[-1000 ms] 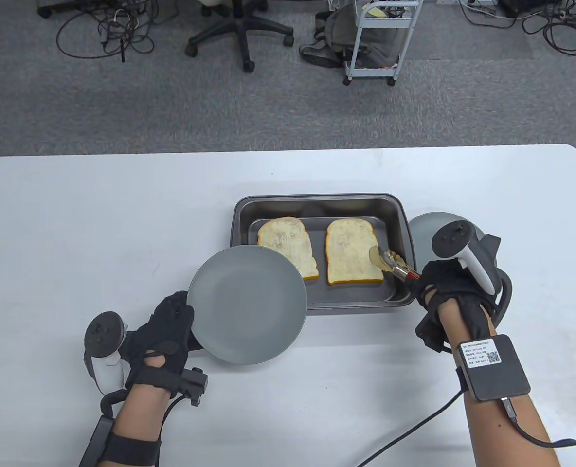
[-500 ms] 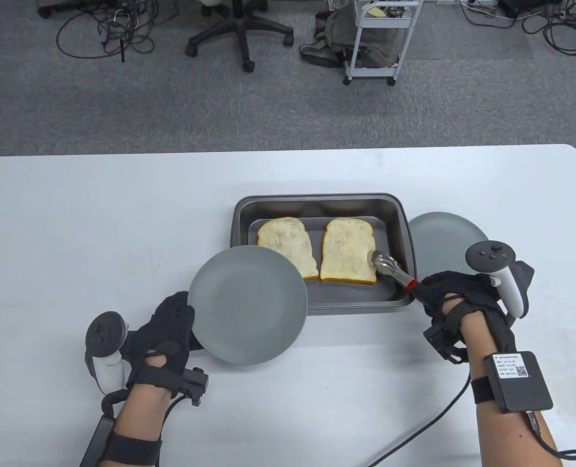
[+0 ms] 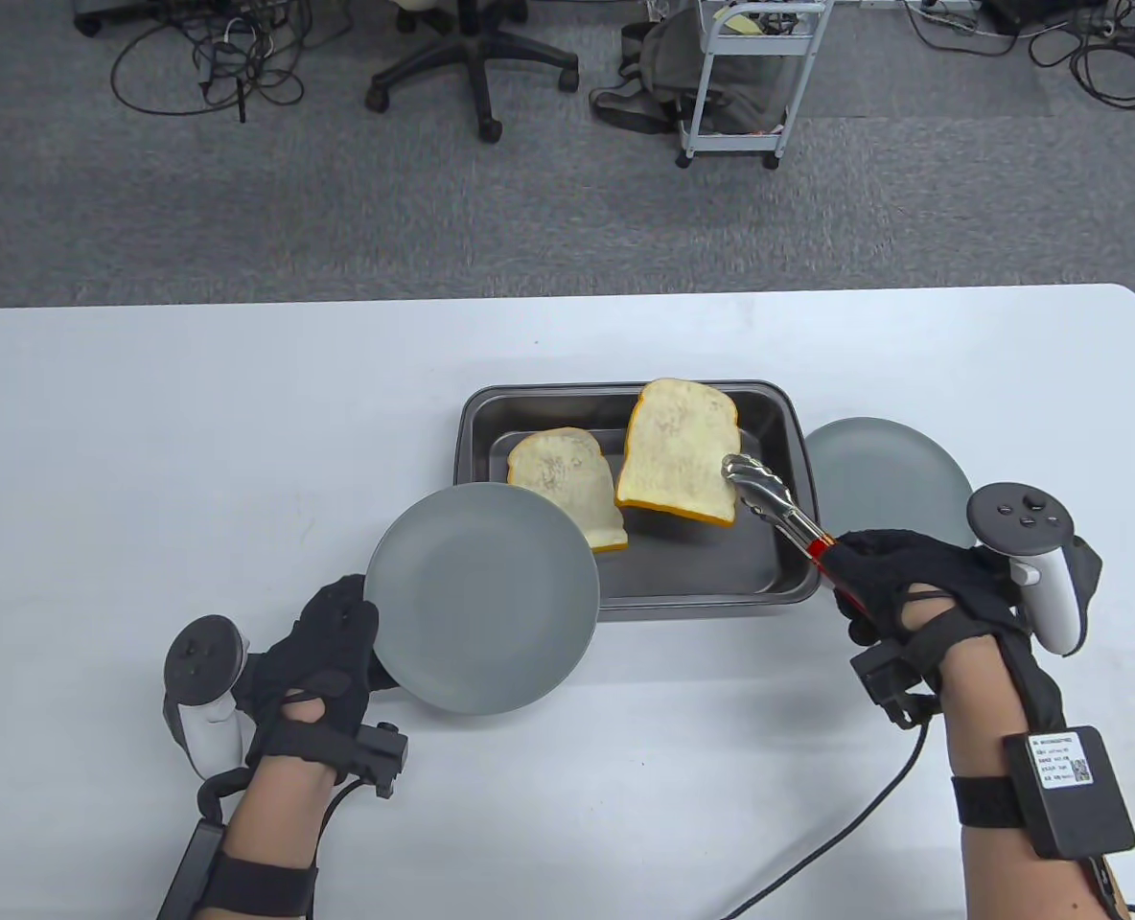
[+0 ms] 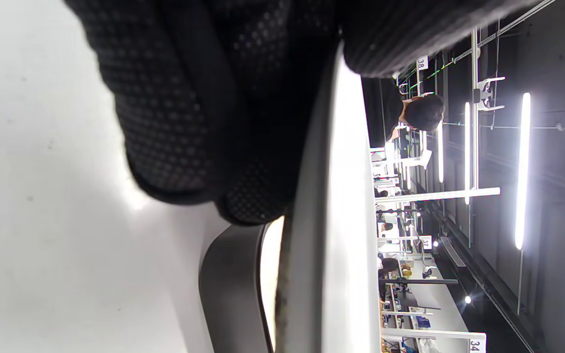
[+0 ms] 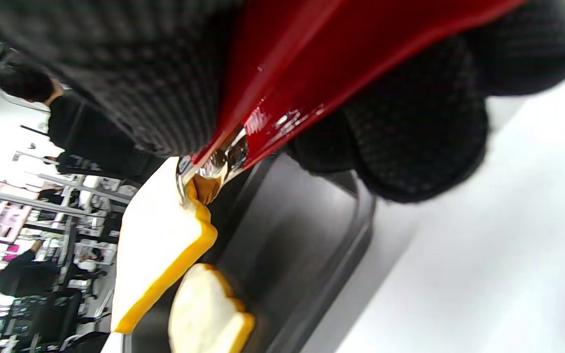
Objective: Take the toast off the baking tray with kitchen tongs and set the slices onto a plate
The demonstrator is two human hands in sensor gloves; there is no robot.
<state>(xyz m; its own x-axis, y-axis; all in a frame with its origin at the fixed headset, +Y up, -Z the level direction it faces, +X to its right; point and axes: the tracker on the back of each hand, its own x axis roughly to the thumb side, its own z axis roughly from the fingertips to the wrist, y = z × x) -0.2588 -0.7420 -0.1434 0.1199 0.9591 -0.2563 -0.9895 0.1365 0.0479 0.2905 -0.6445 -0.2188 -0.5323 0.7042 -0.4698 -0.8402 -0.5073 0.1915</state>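
My right hand (image 3: 898, 585) grips the red handles of metal tongs (image 3: 774, 503). The tongs pinch the right edge of a toast slice (image 3: 678, 450), which hangs lifted above the dark baking tray (image 3: 702, 585). The right wrist view shows the same slice (image 5: 157, 240) clamped in the tongs (image 5: 214, 164). A second slice (image 3: 563, 479) lies flat at the tray's left, partly hidden under a grey plate (image 3: 481, 599). My left hand (image 3: 323, 647) holds that plate by its left rim, raised over the tray's near left corner. In the left wrist view the plate (image 4: 326, 235) shows edge-on under my fingers (image 4: 189, 108).
Another grey plate (image 3: 889, 474) lies on the white table just right of the tray, partly behind my right hand's tracker. Beyond the table's far edge stand an office chair base (image 3: 476, 67), a white cart (image 3: 750, 81) and floor cables.
The tongs closed on the right toast slice and raised it off the tray bottom, toward the tray's far side. My right hand drew back to the right. The left hand kept the plate nearly still.
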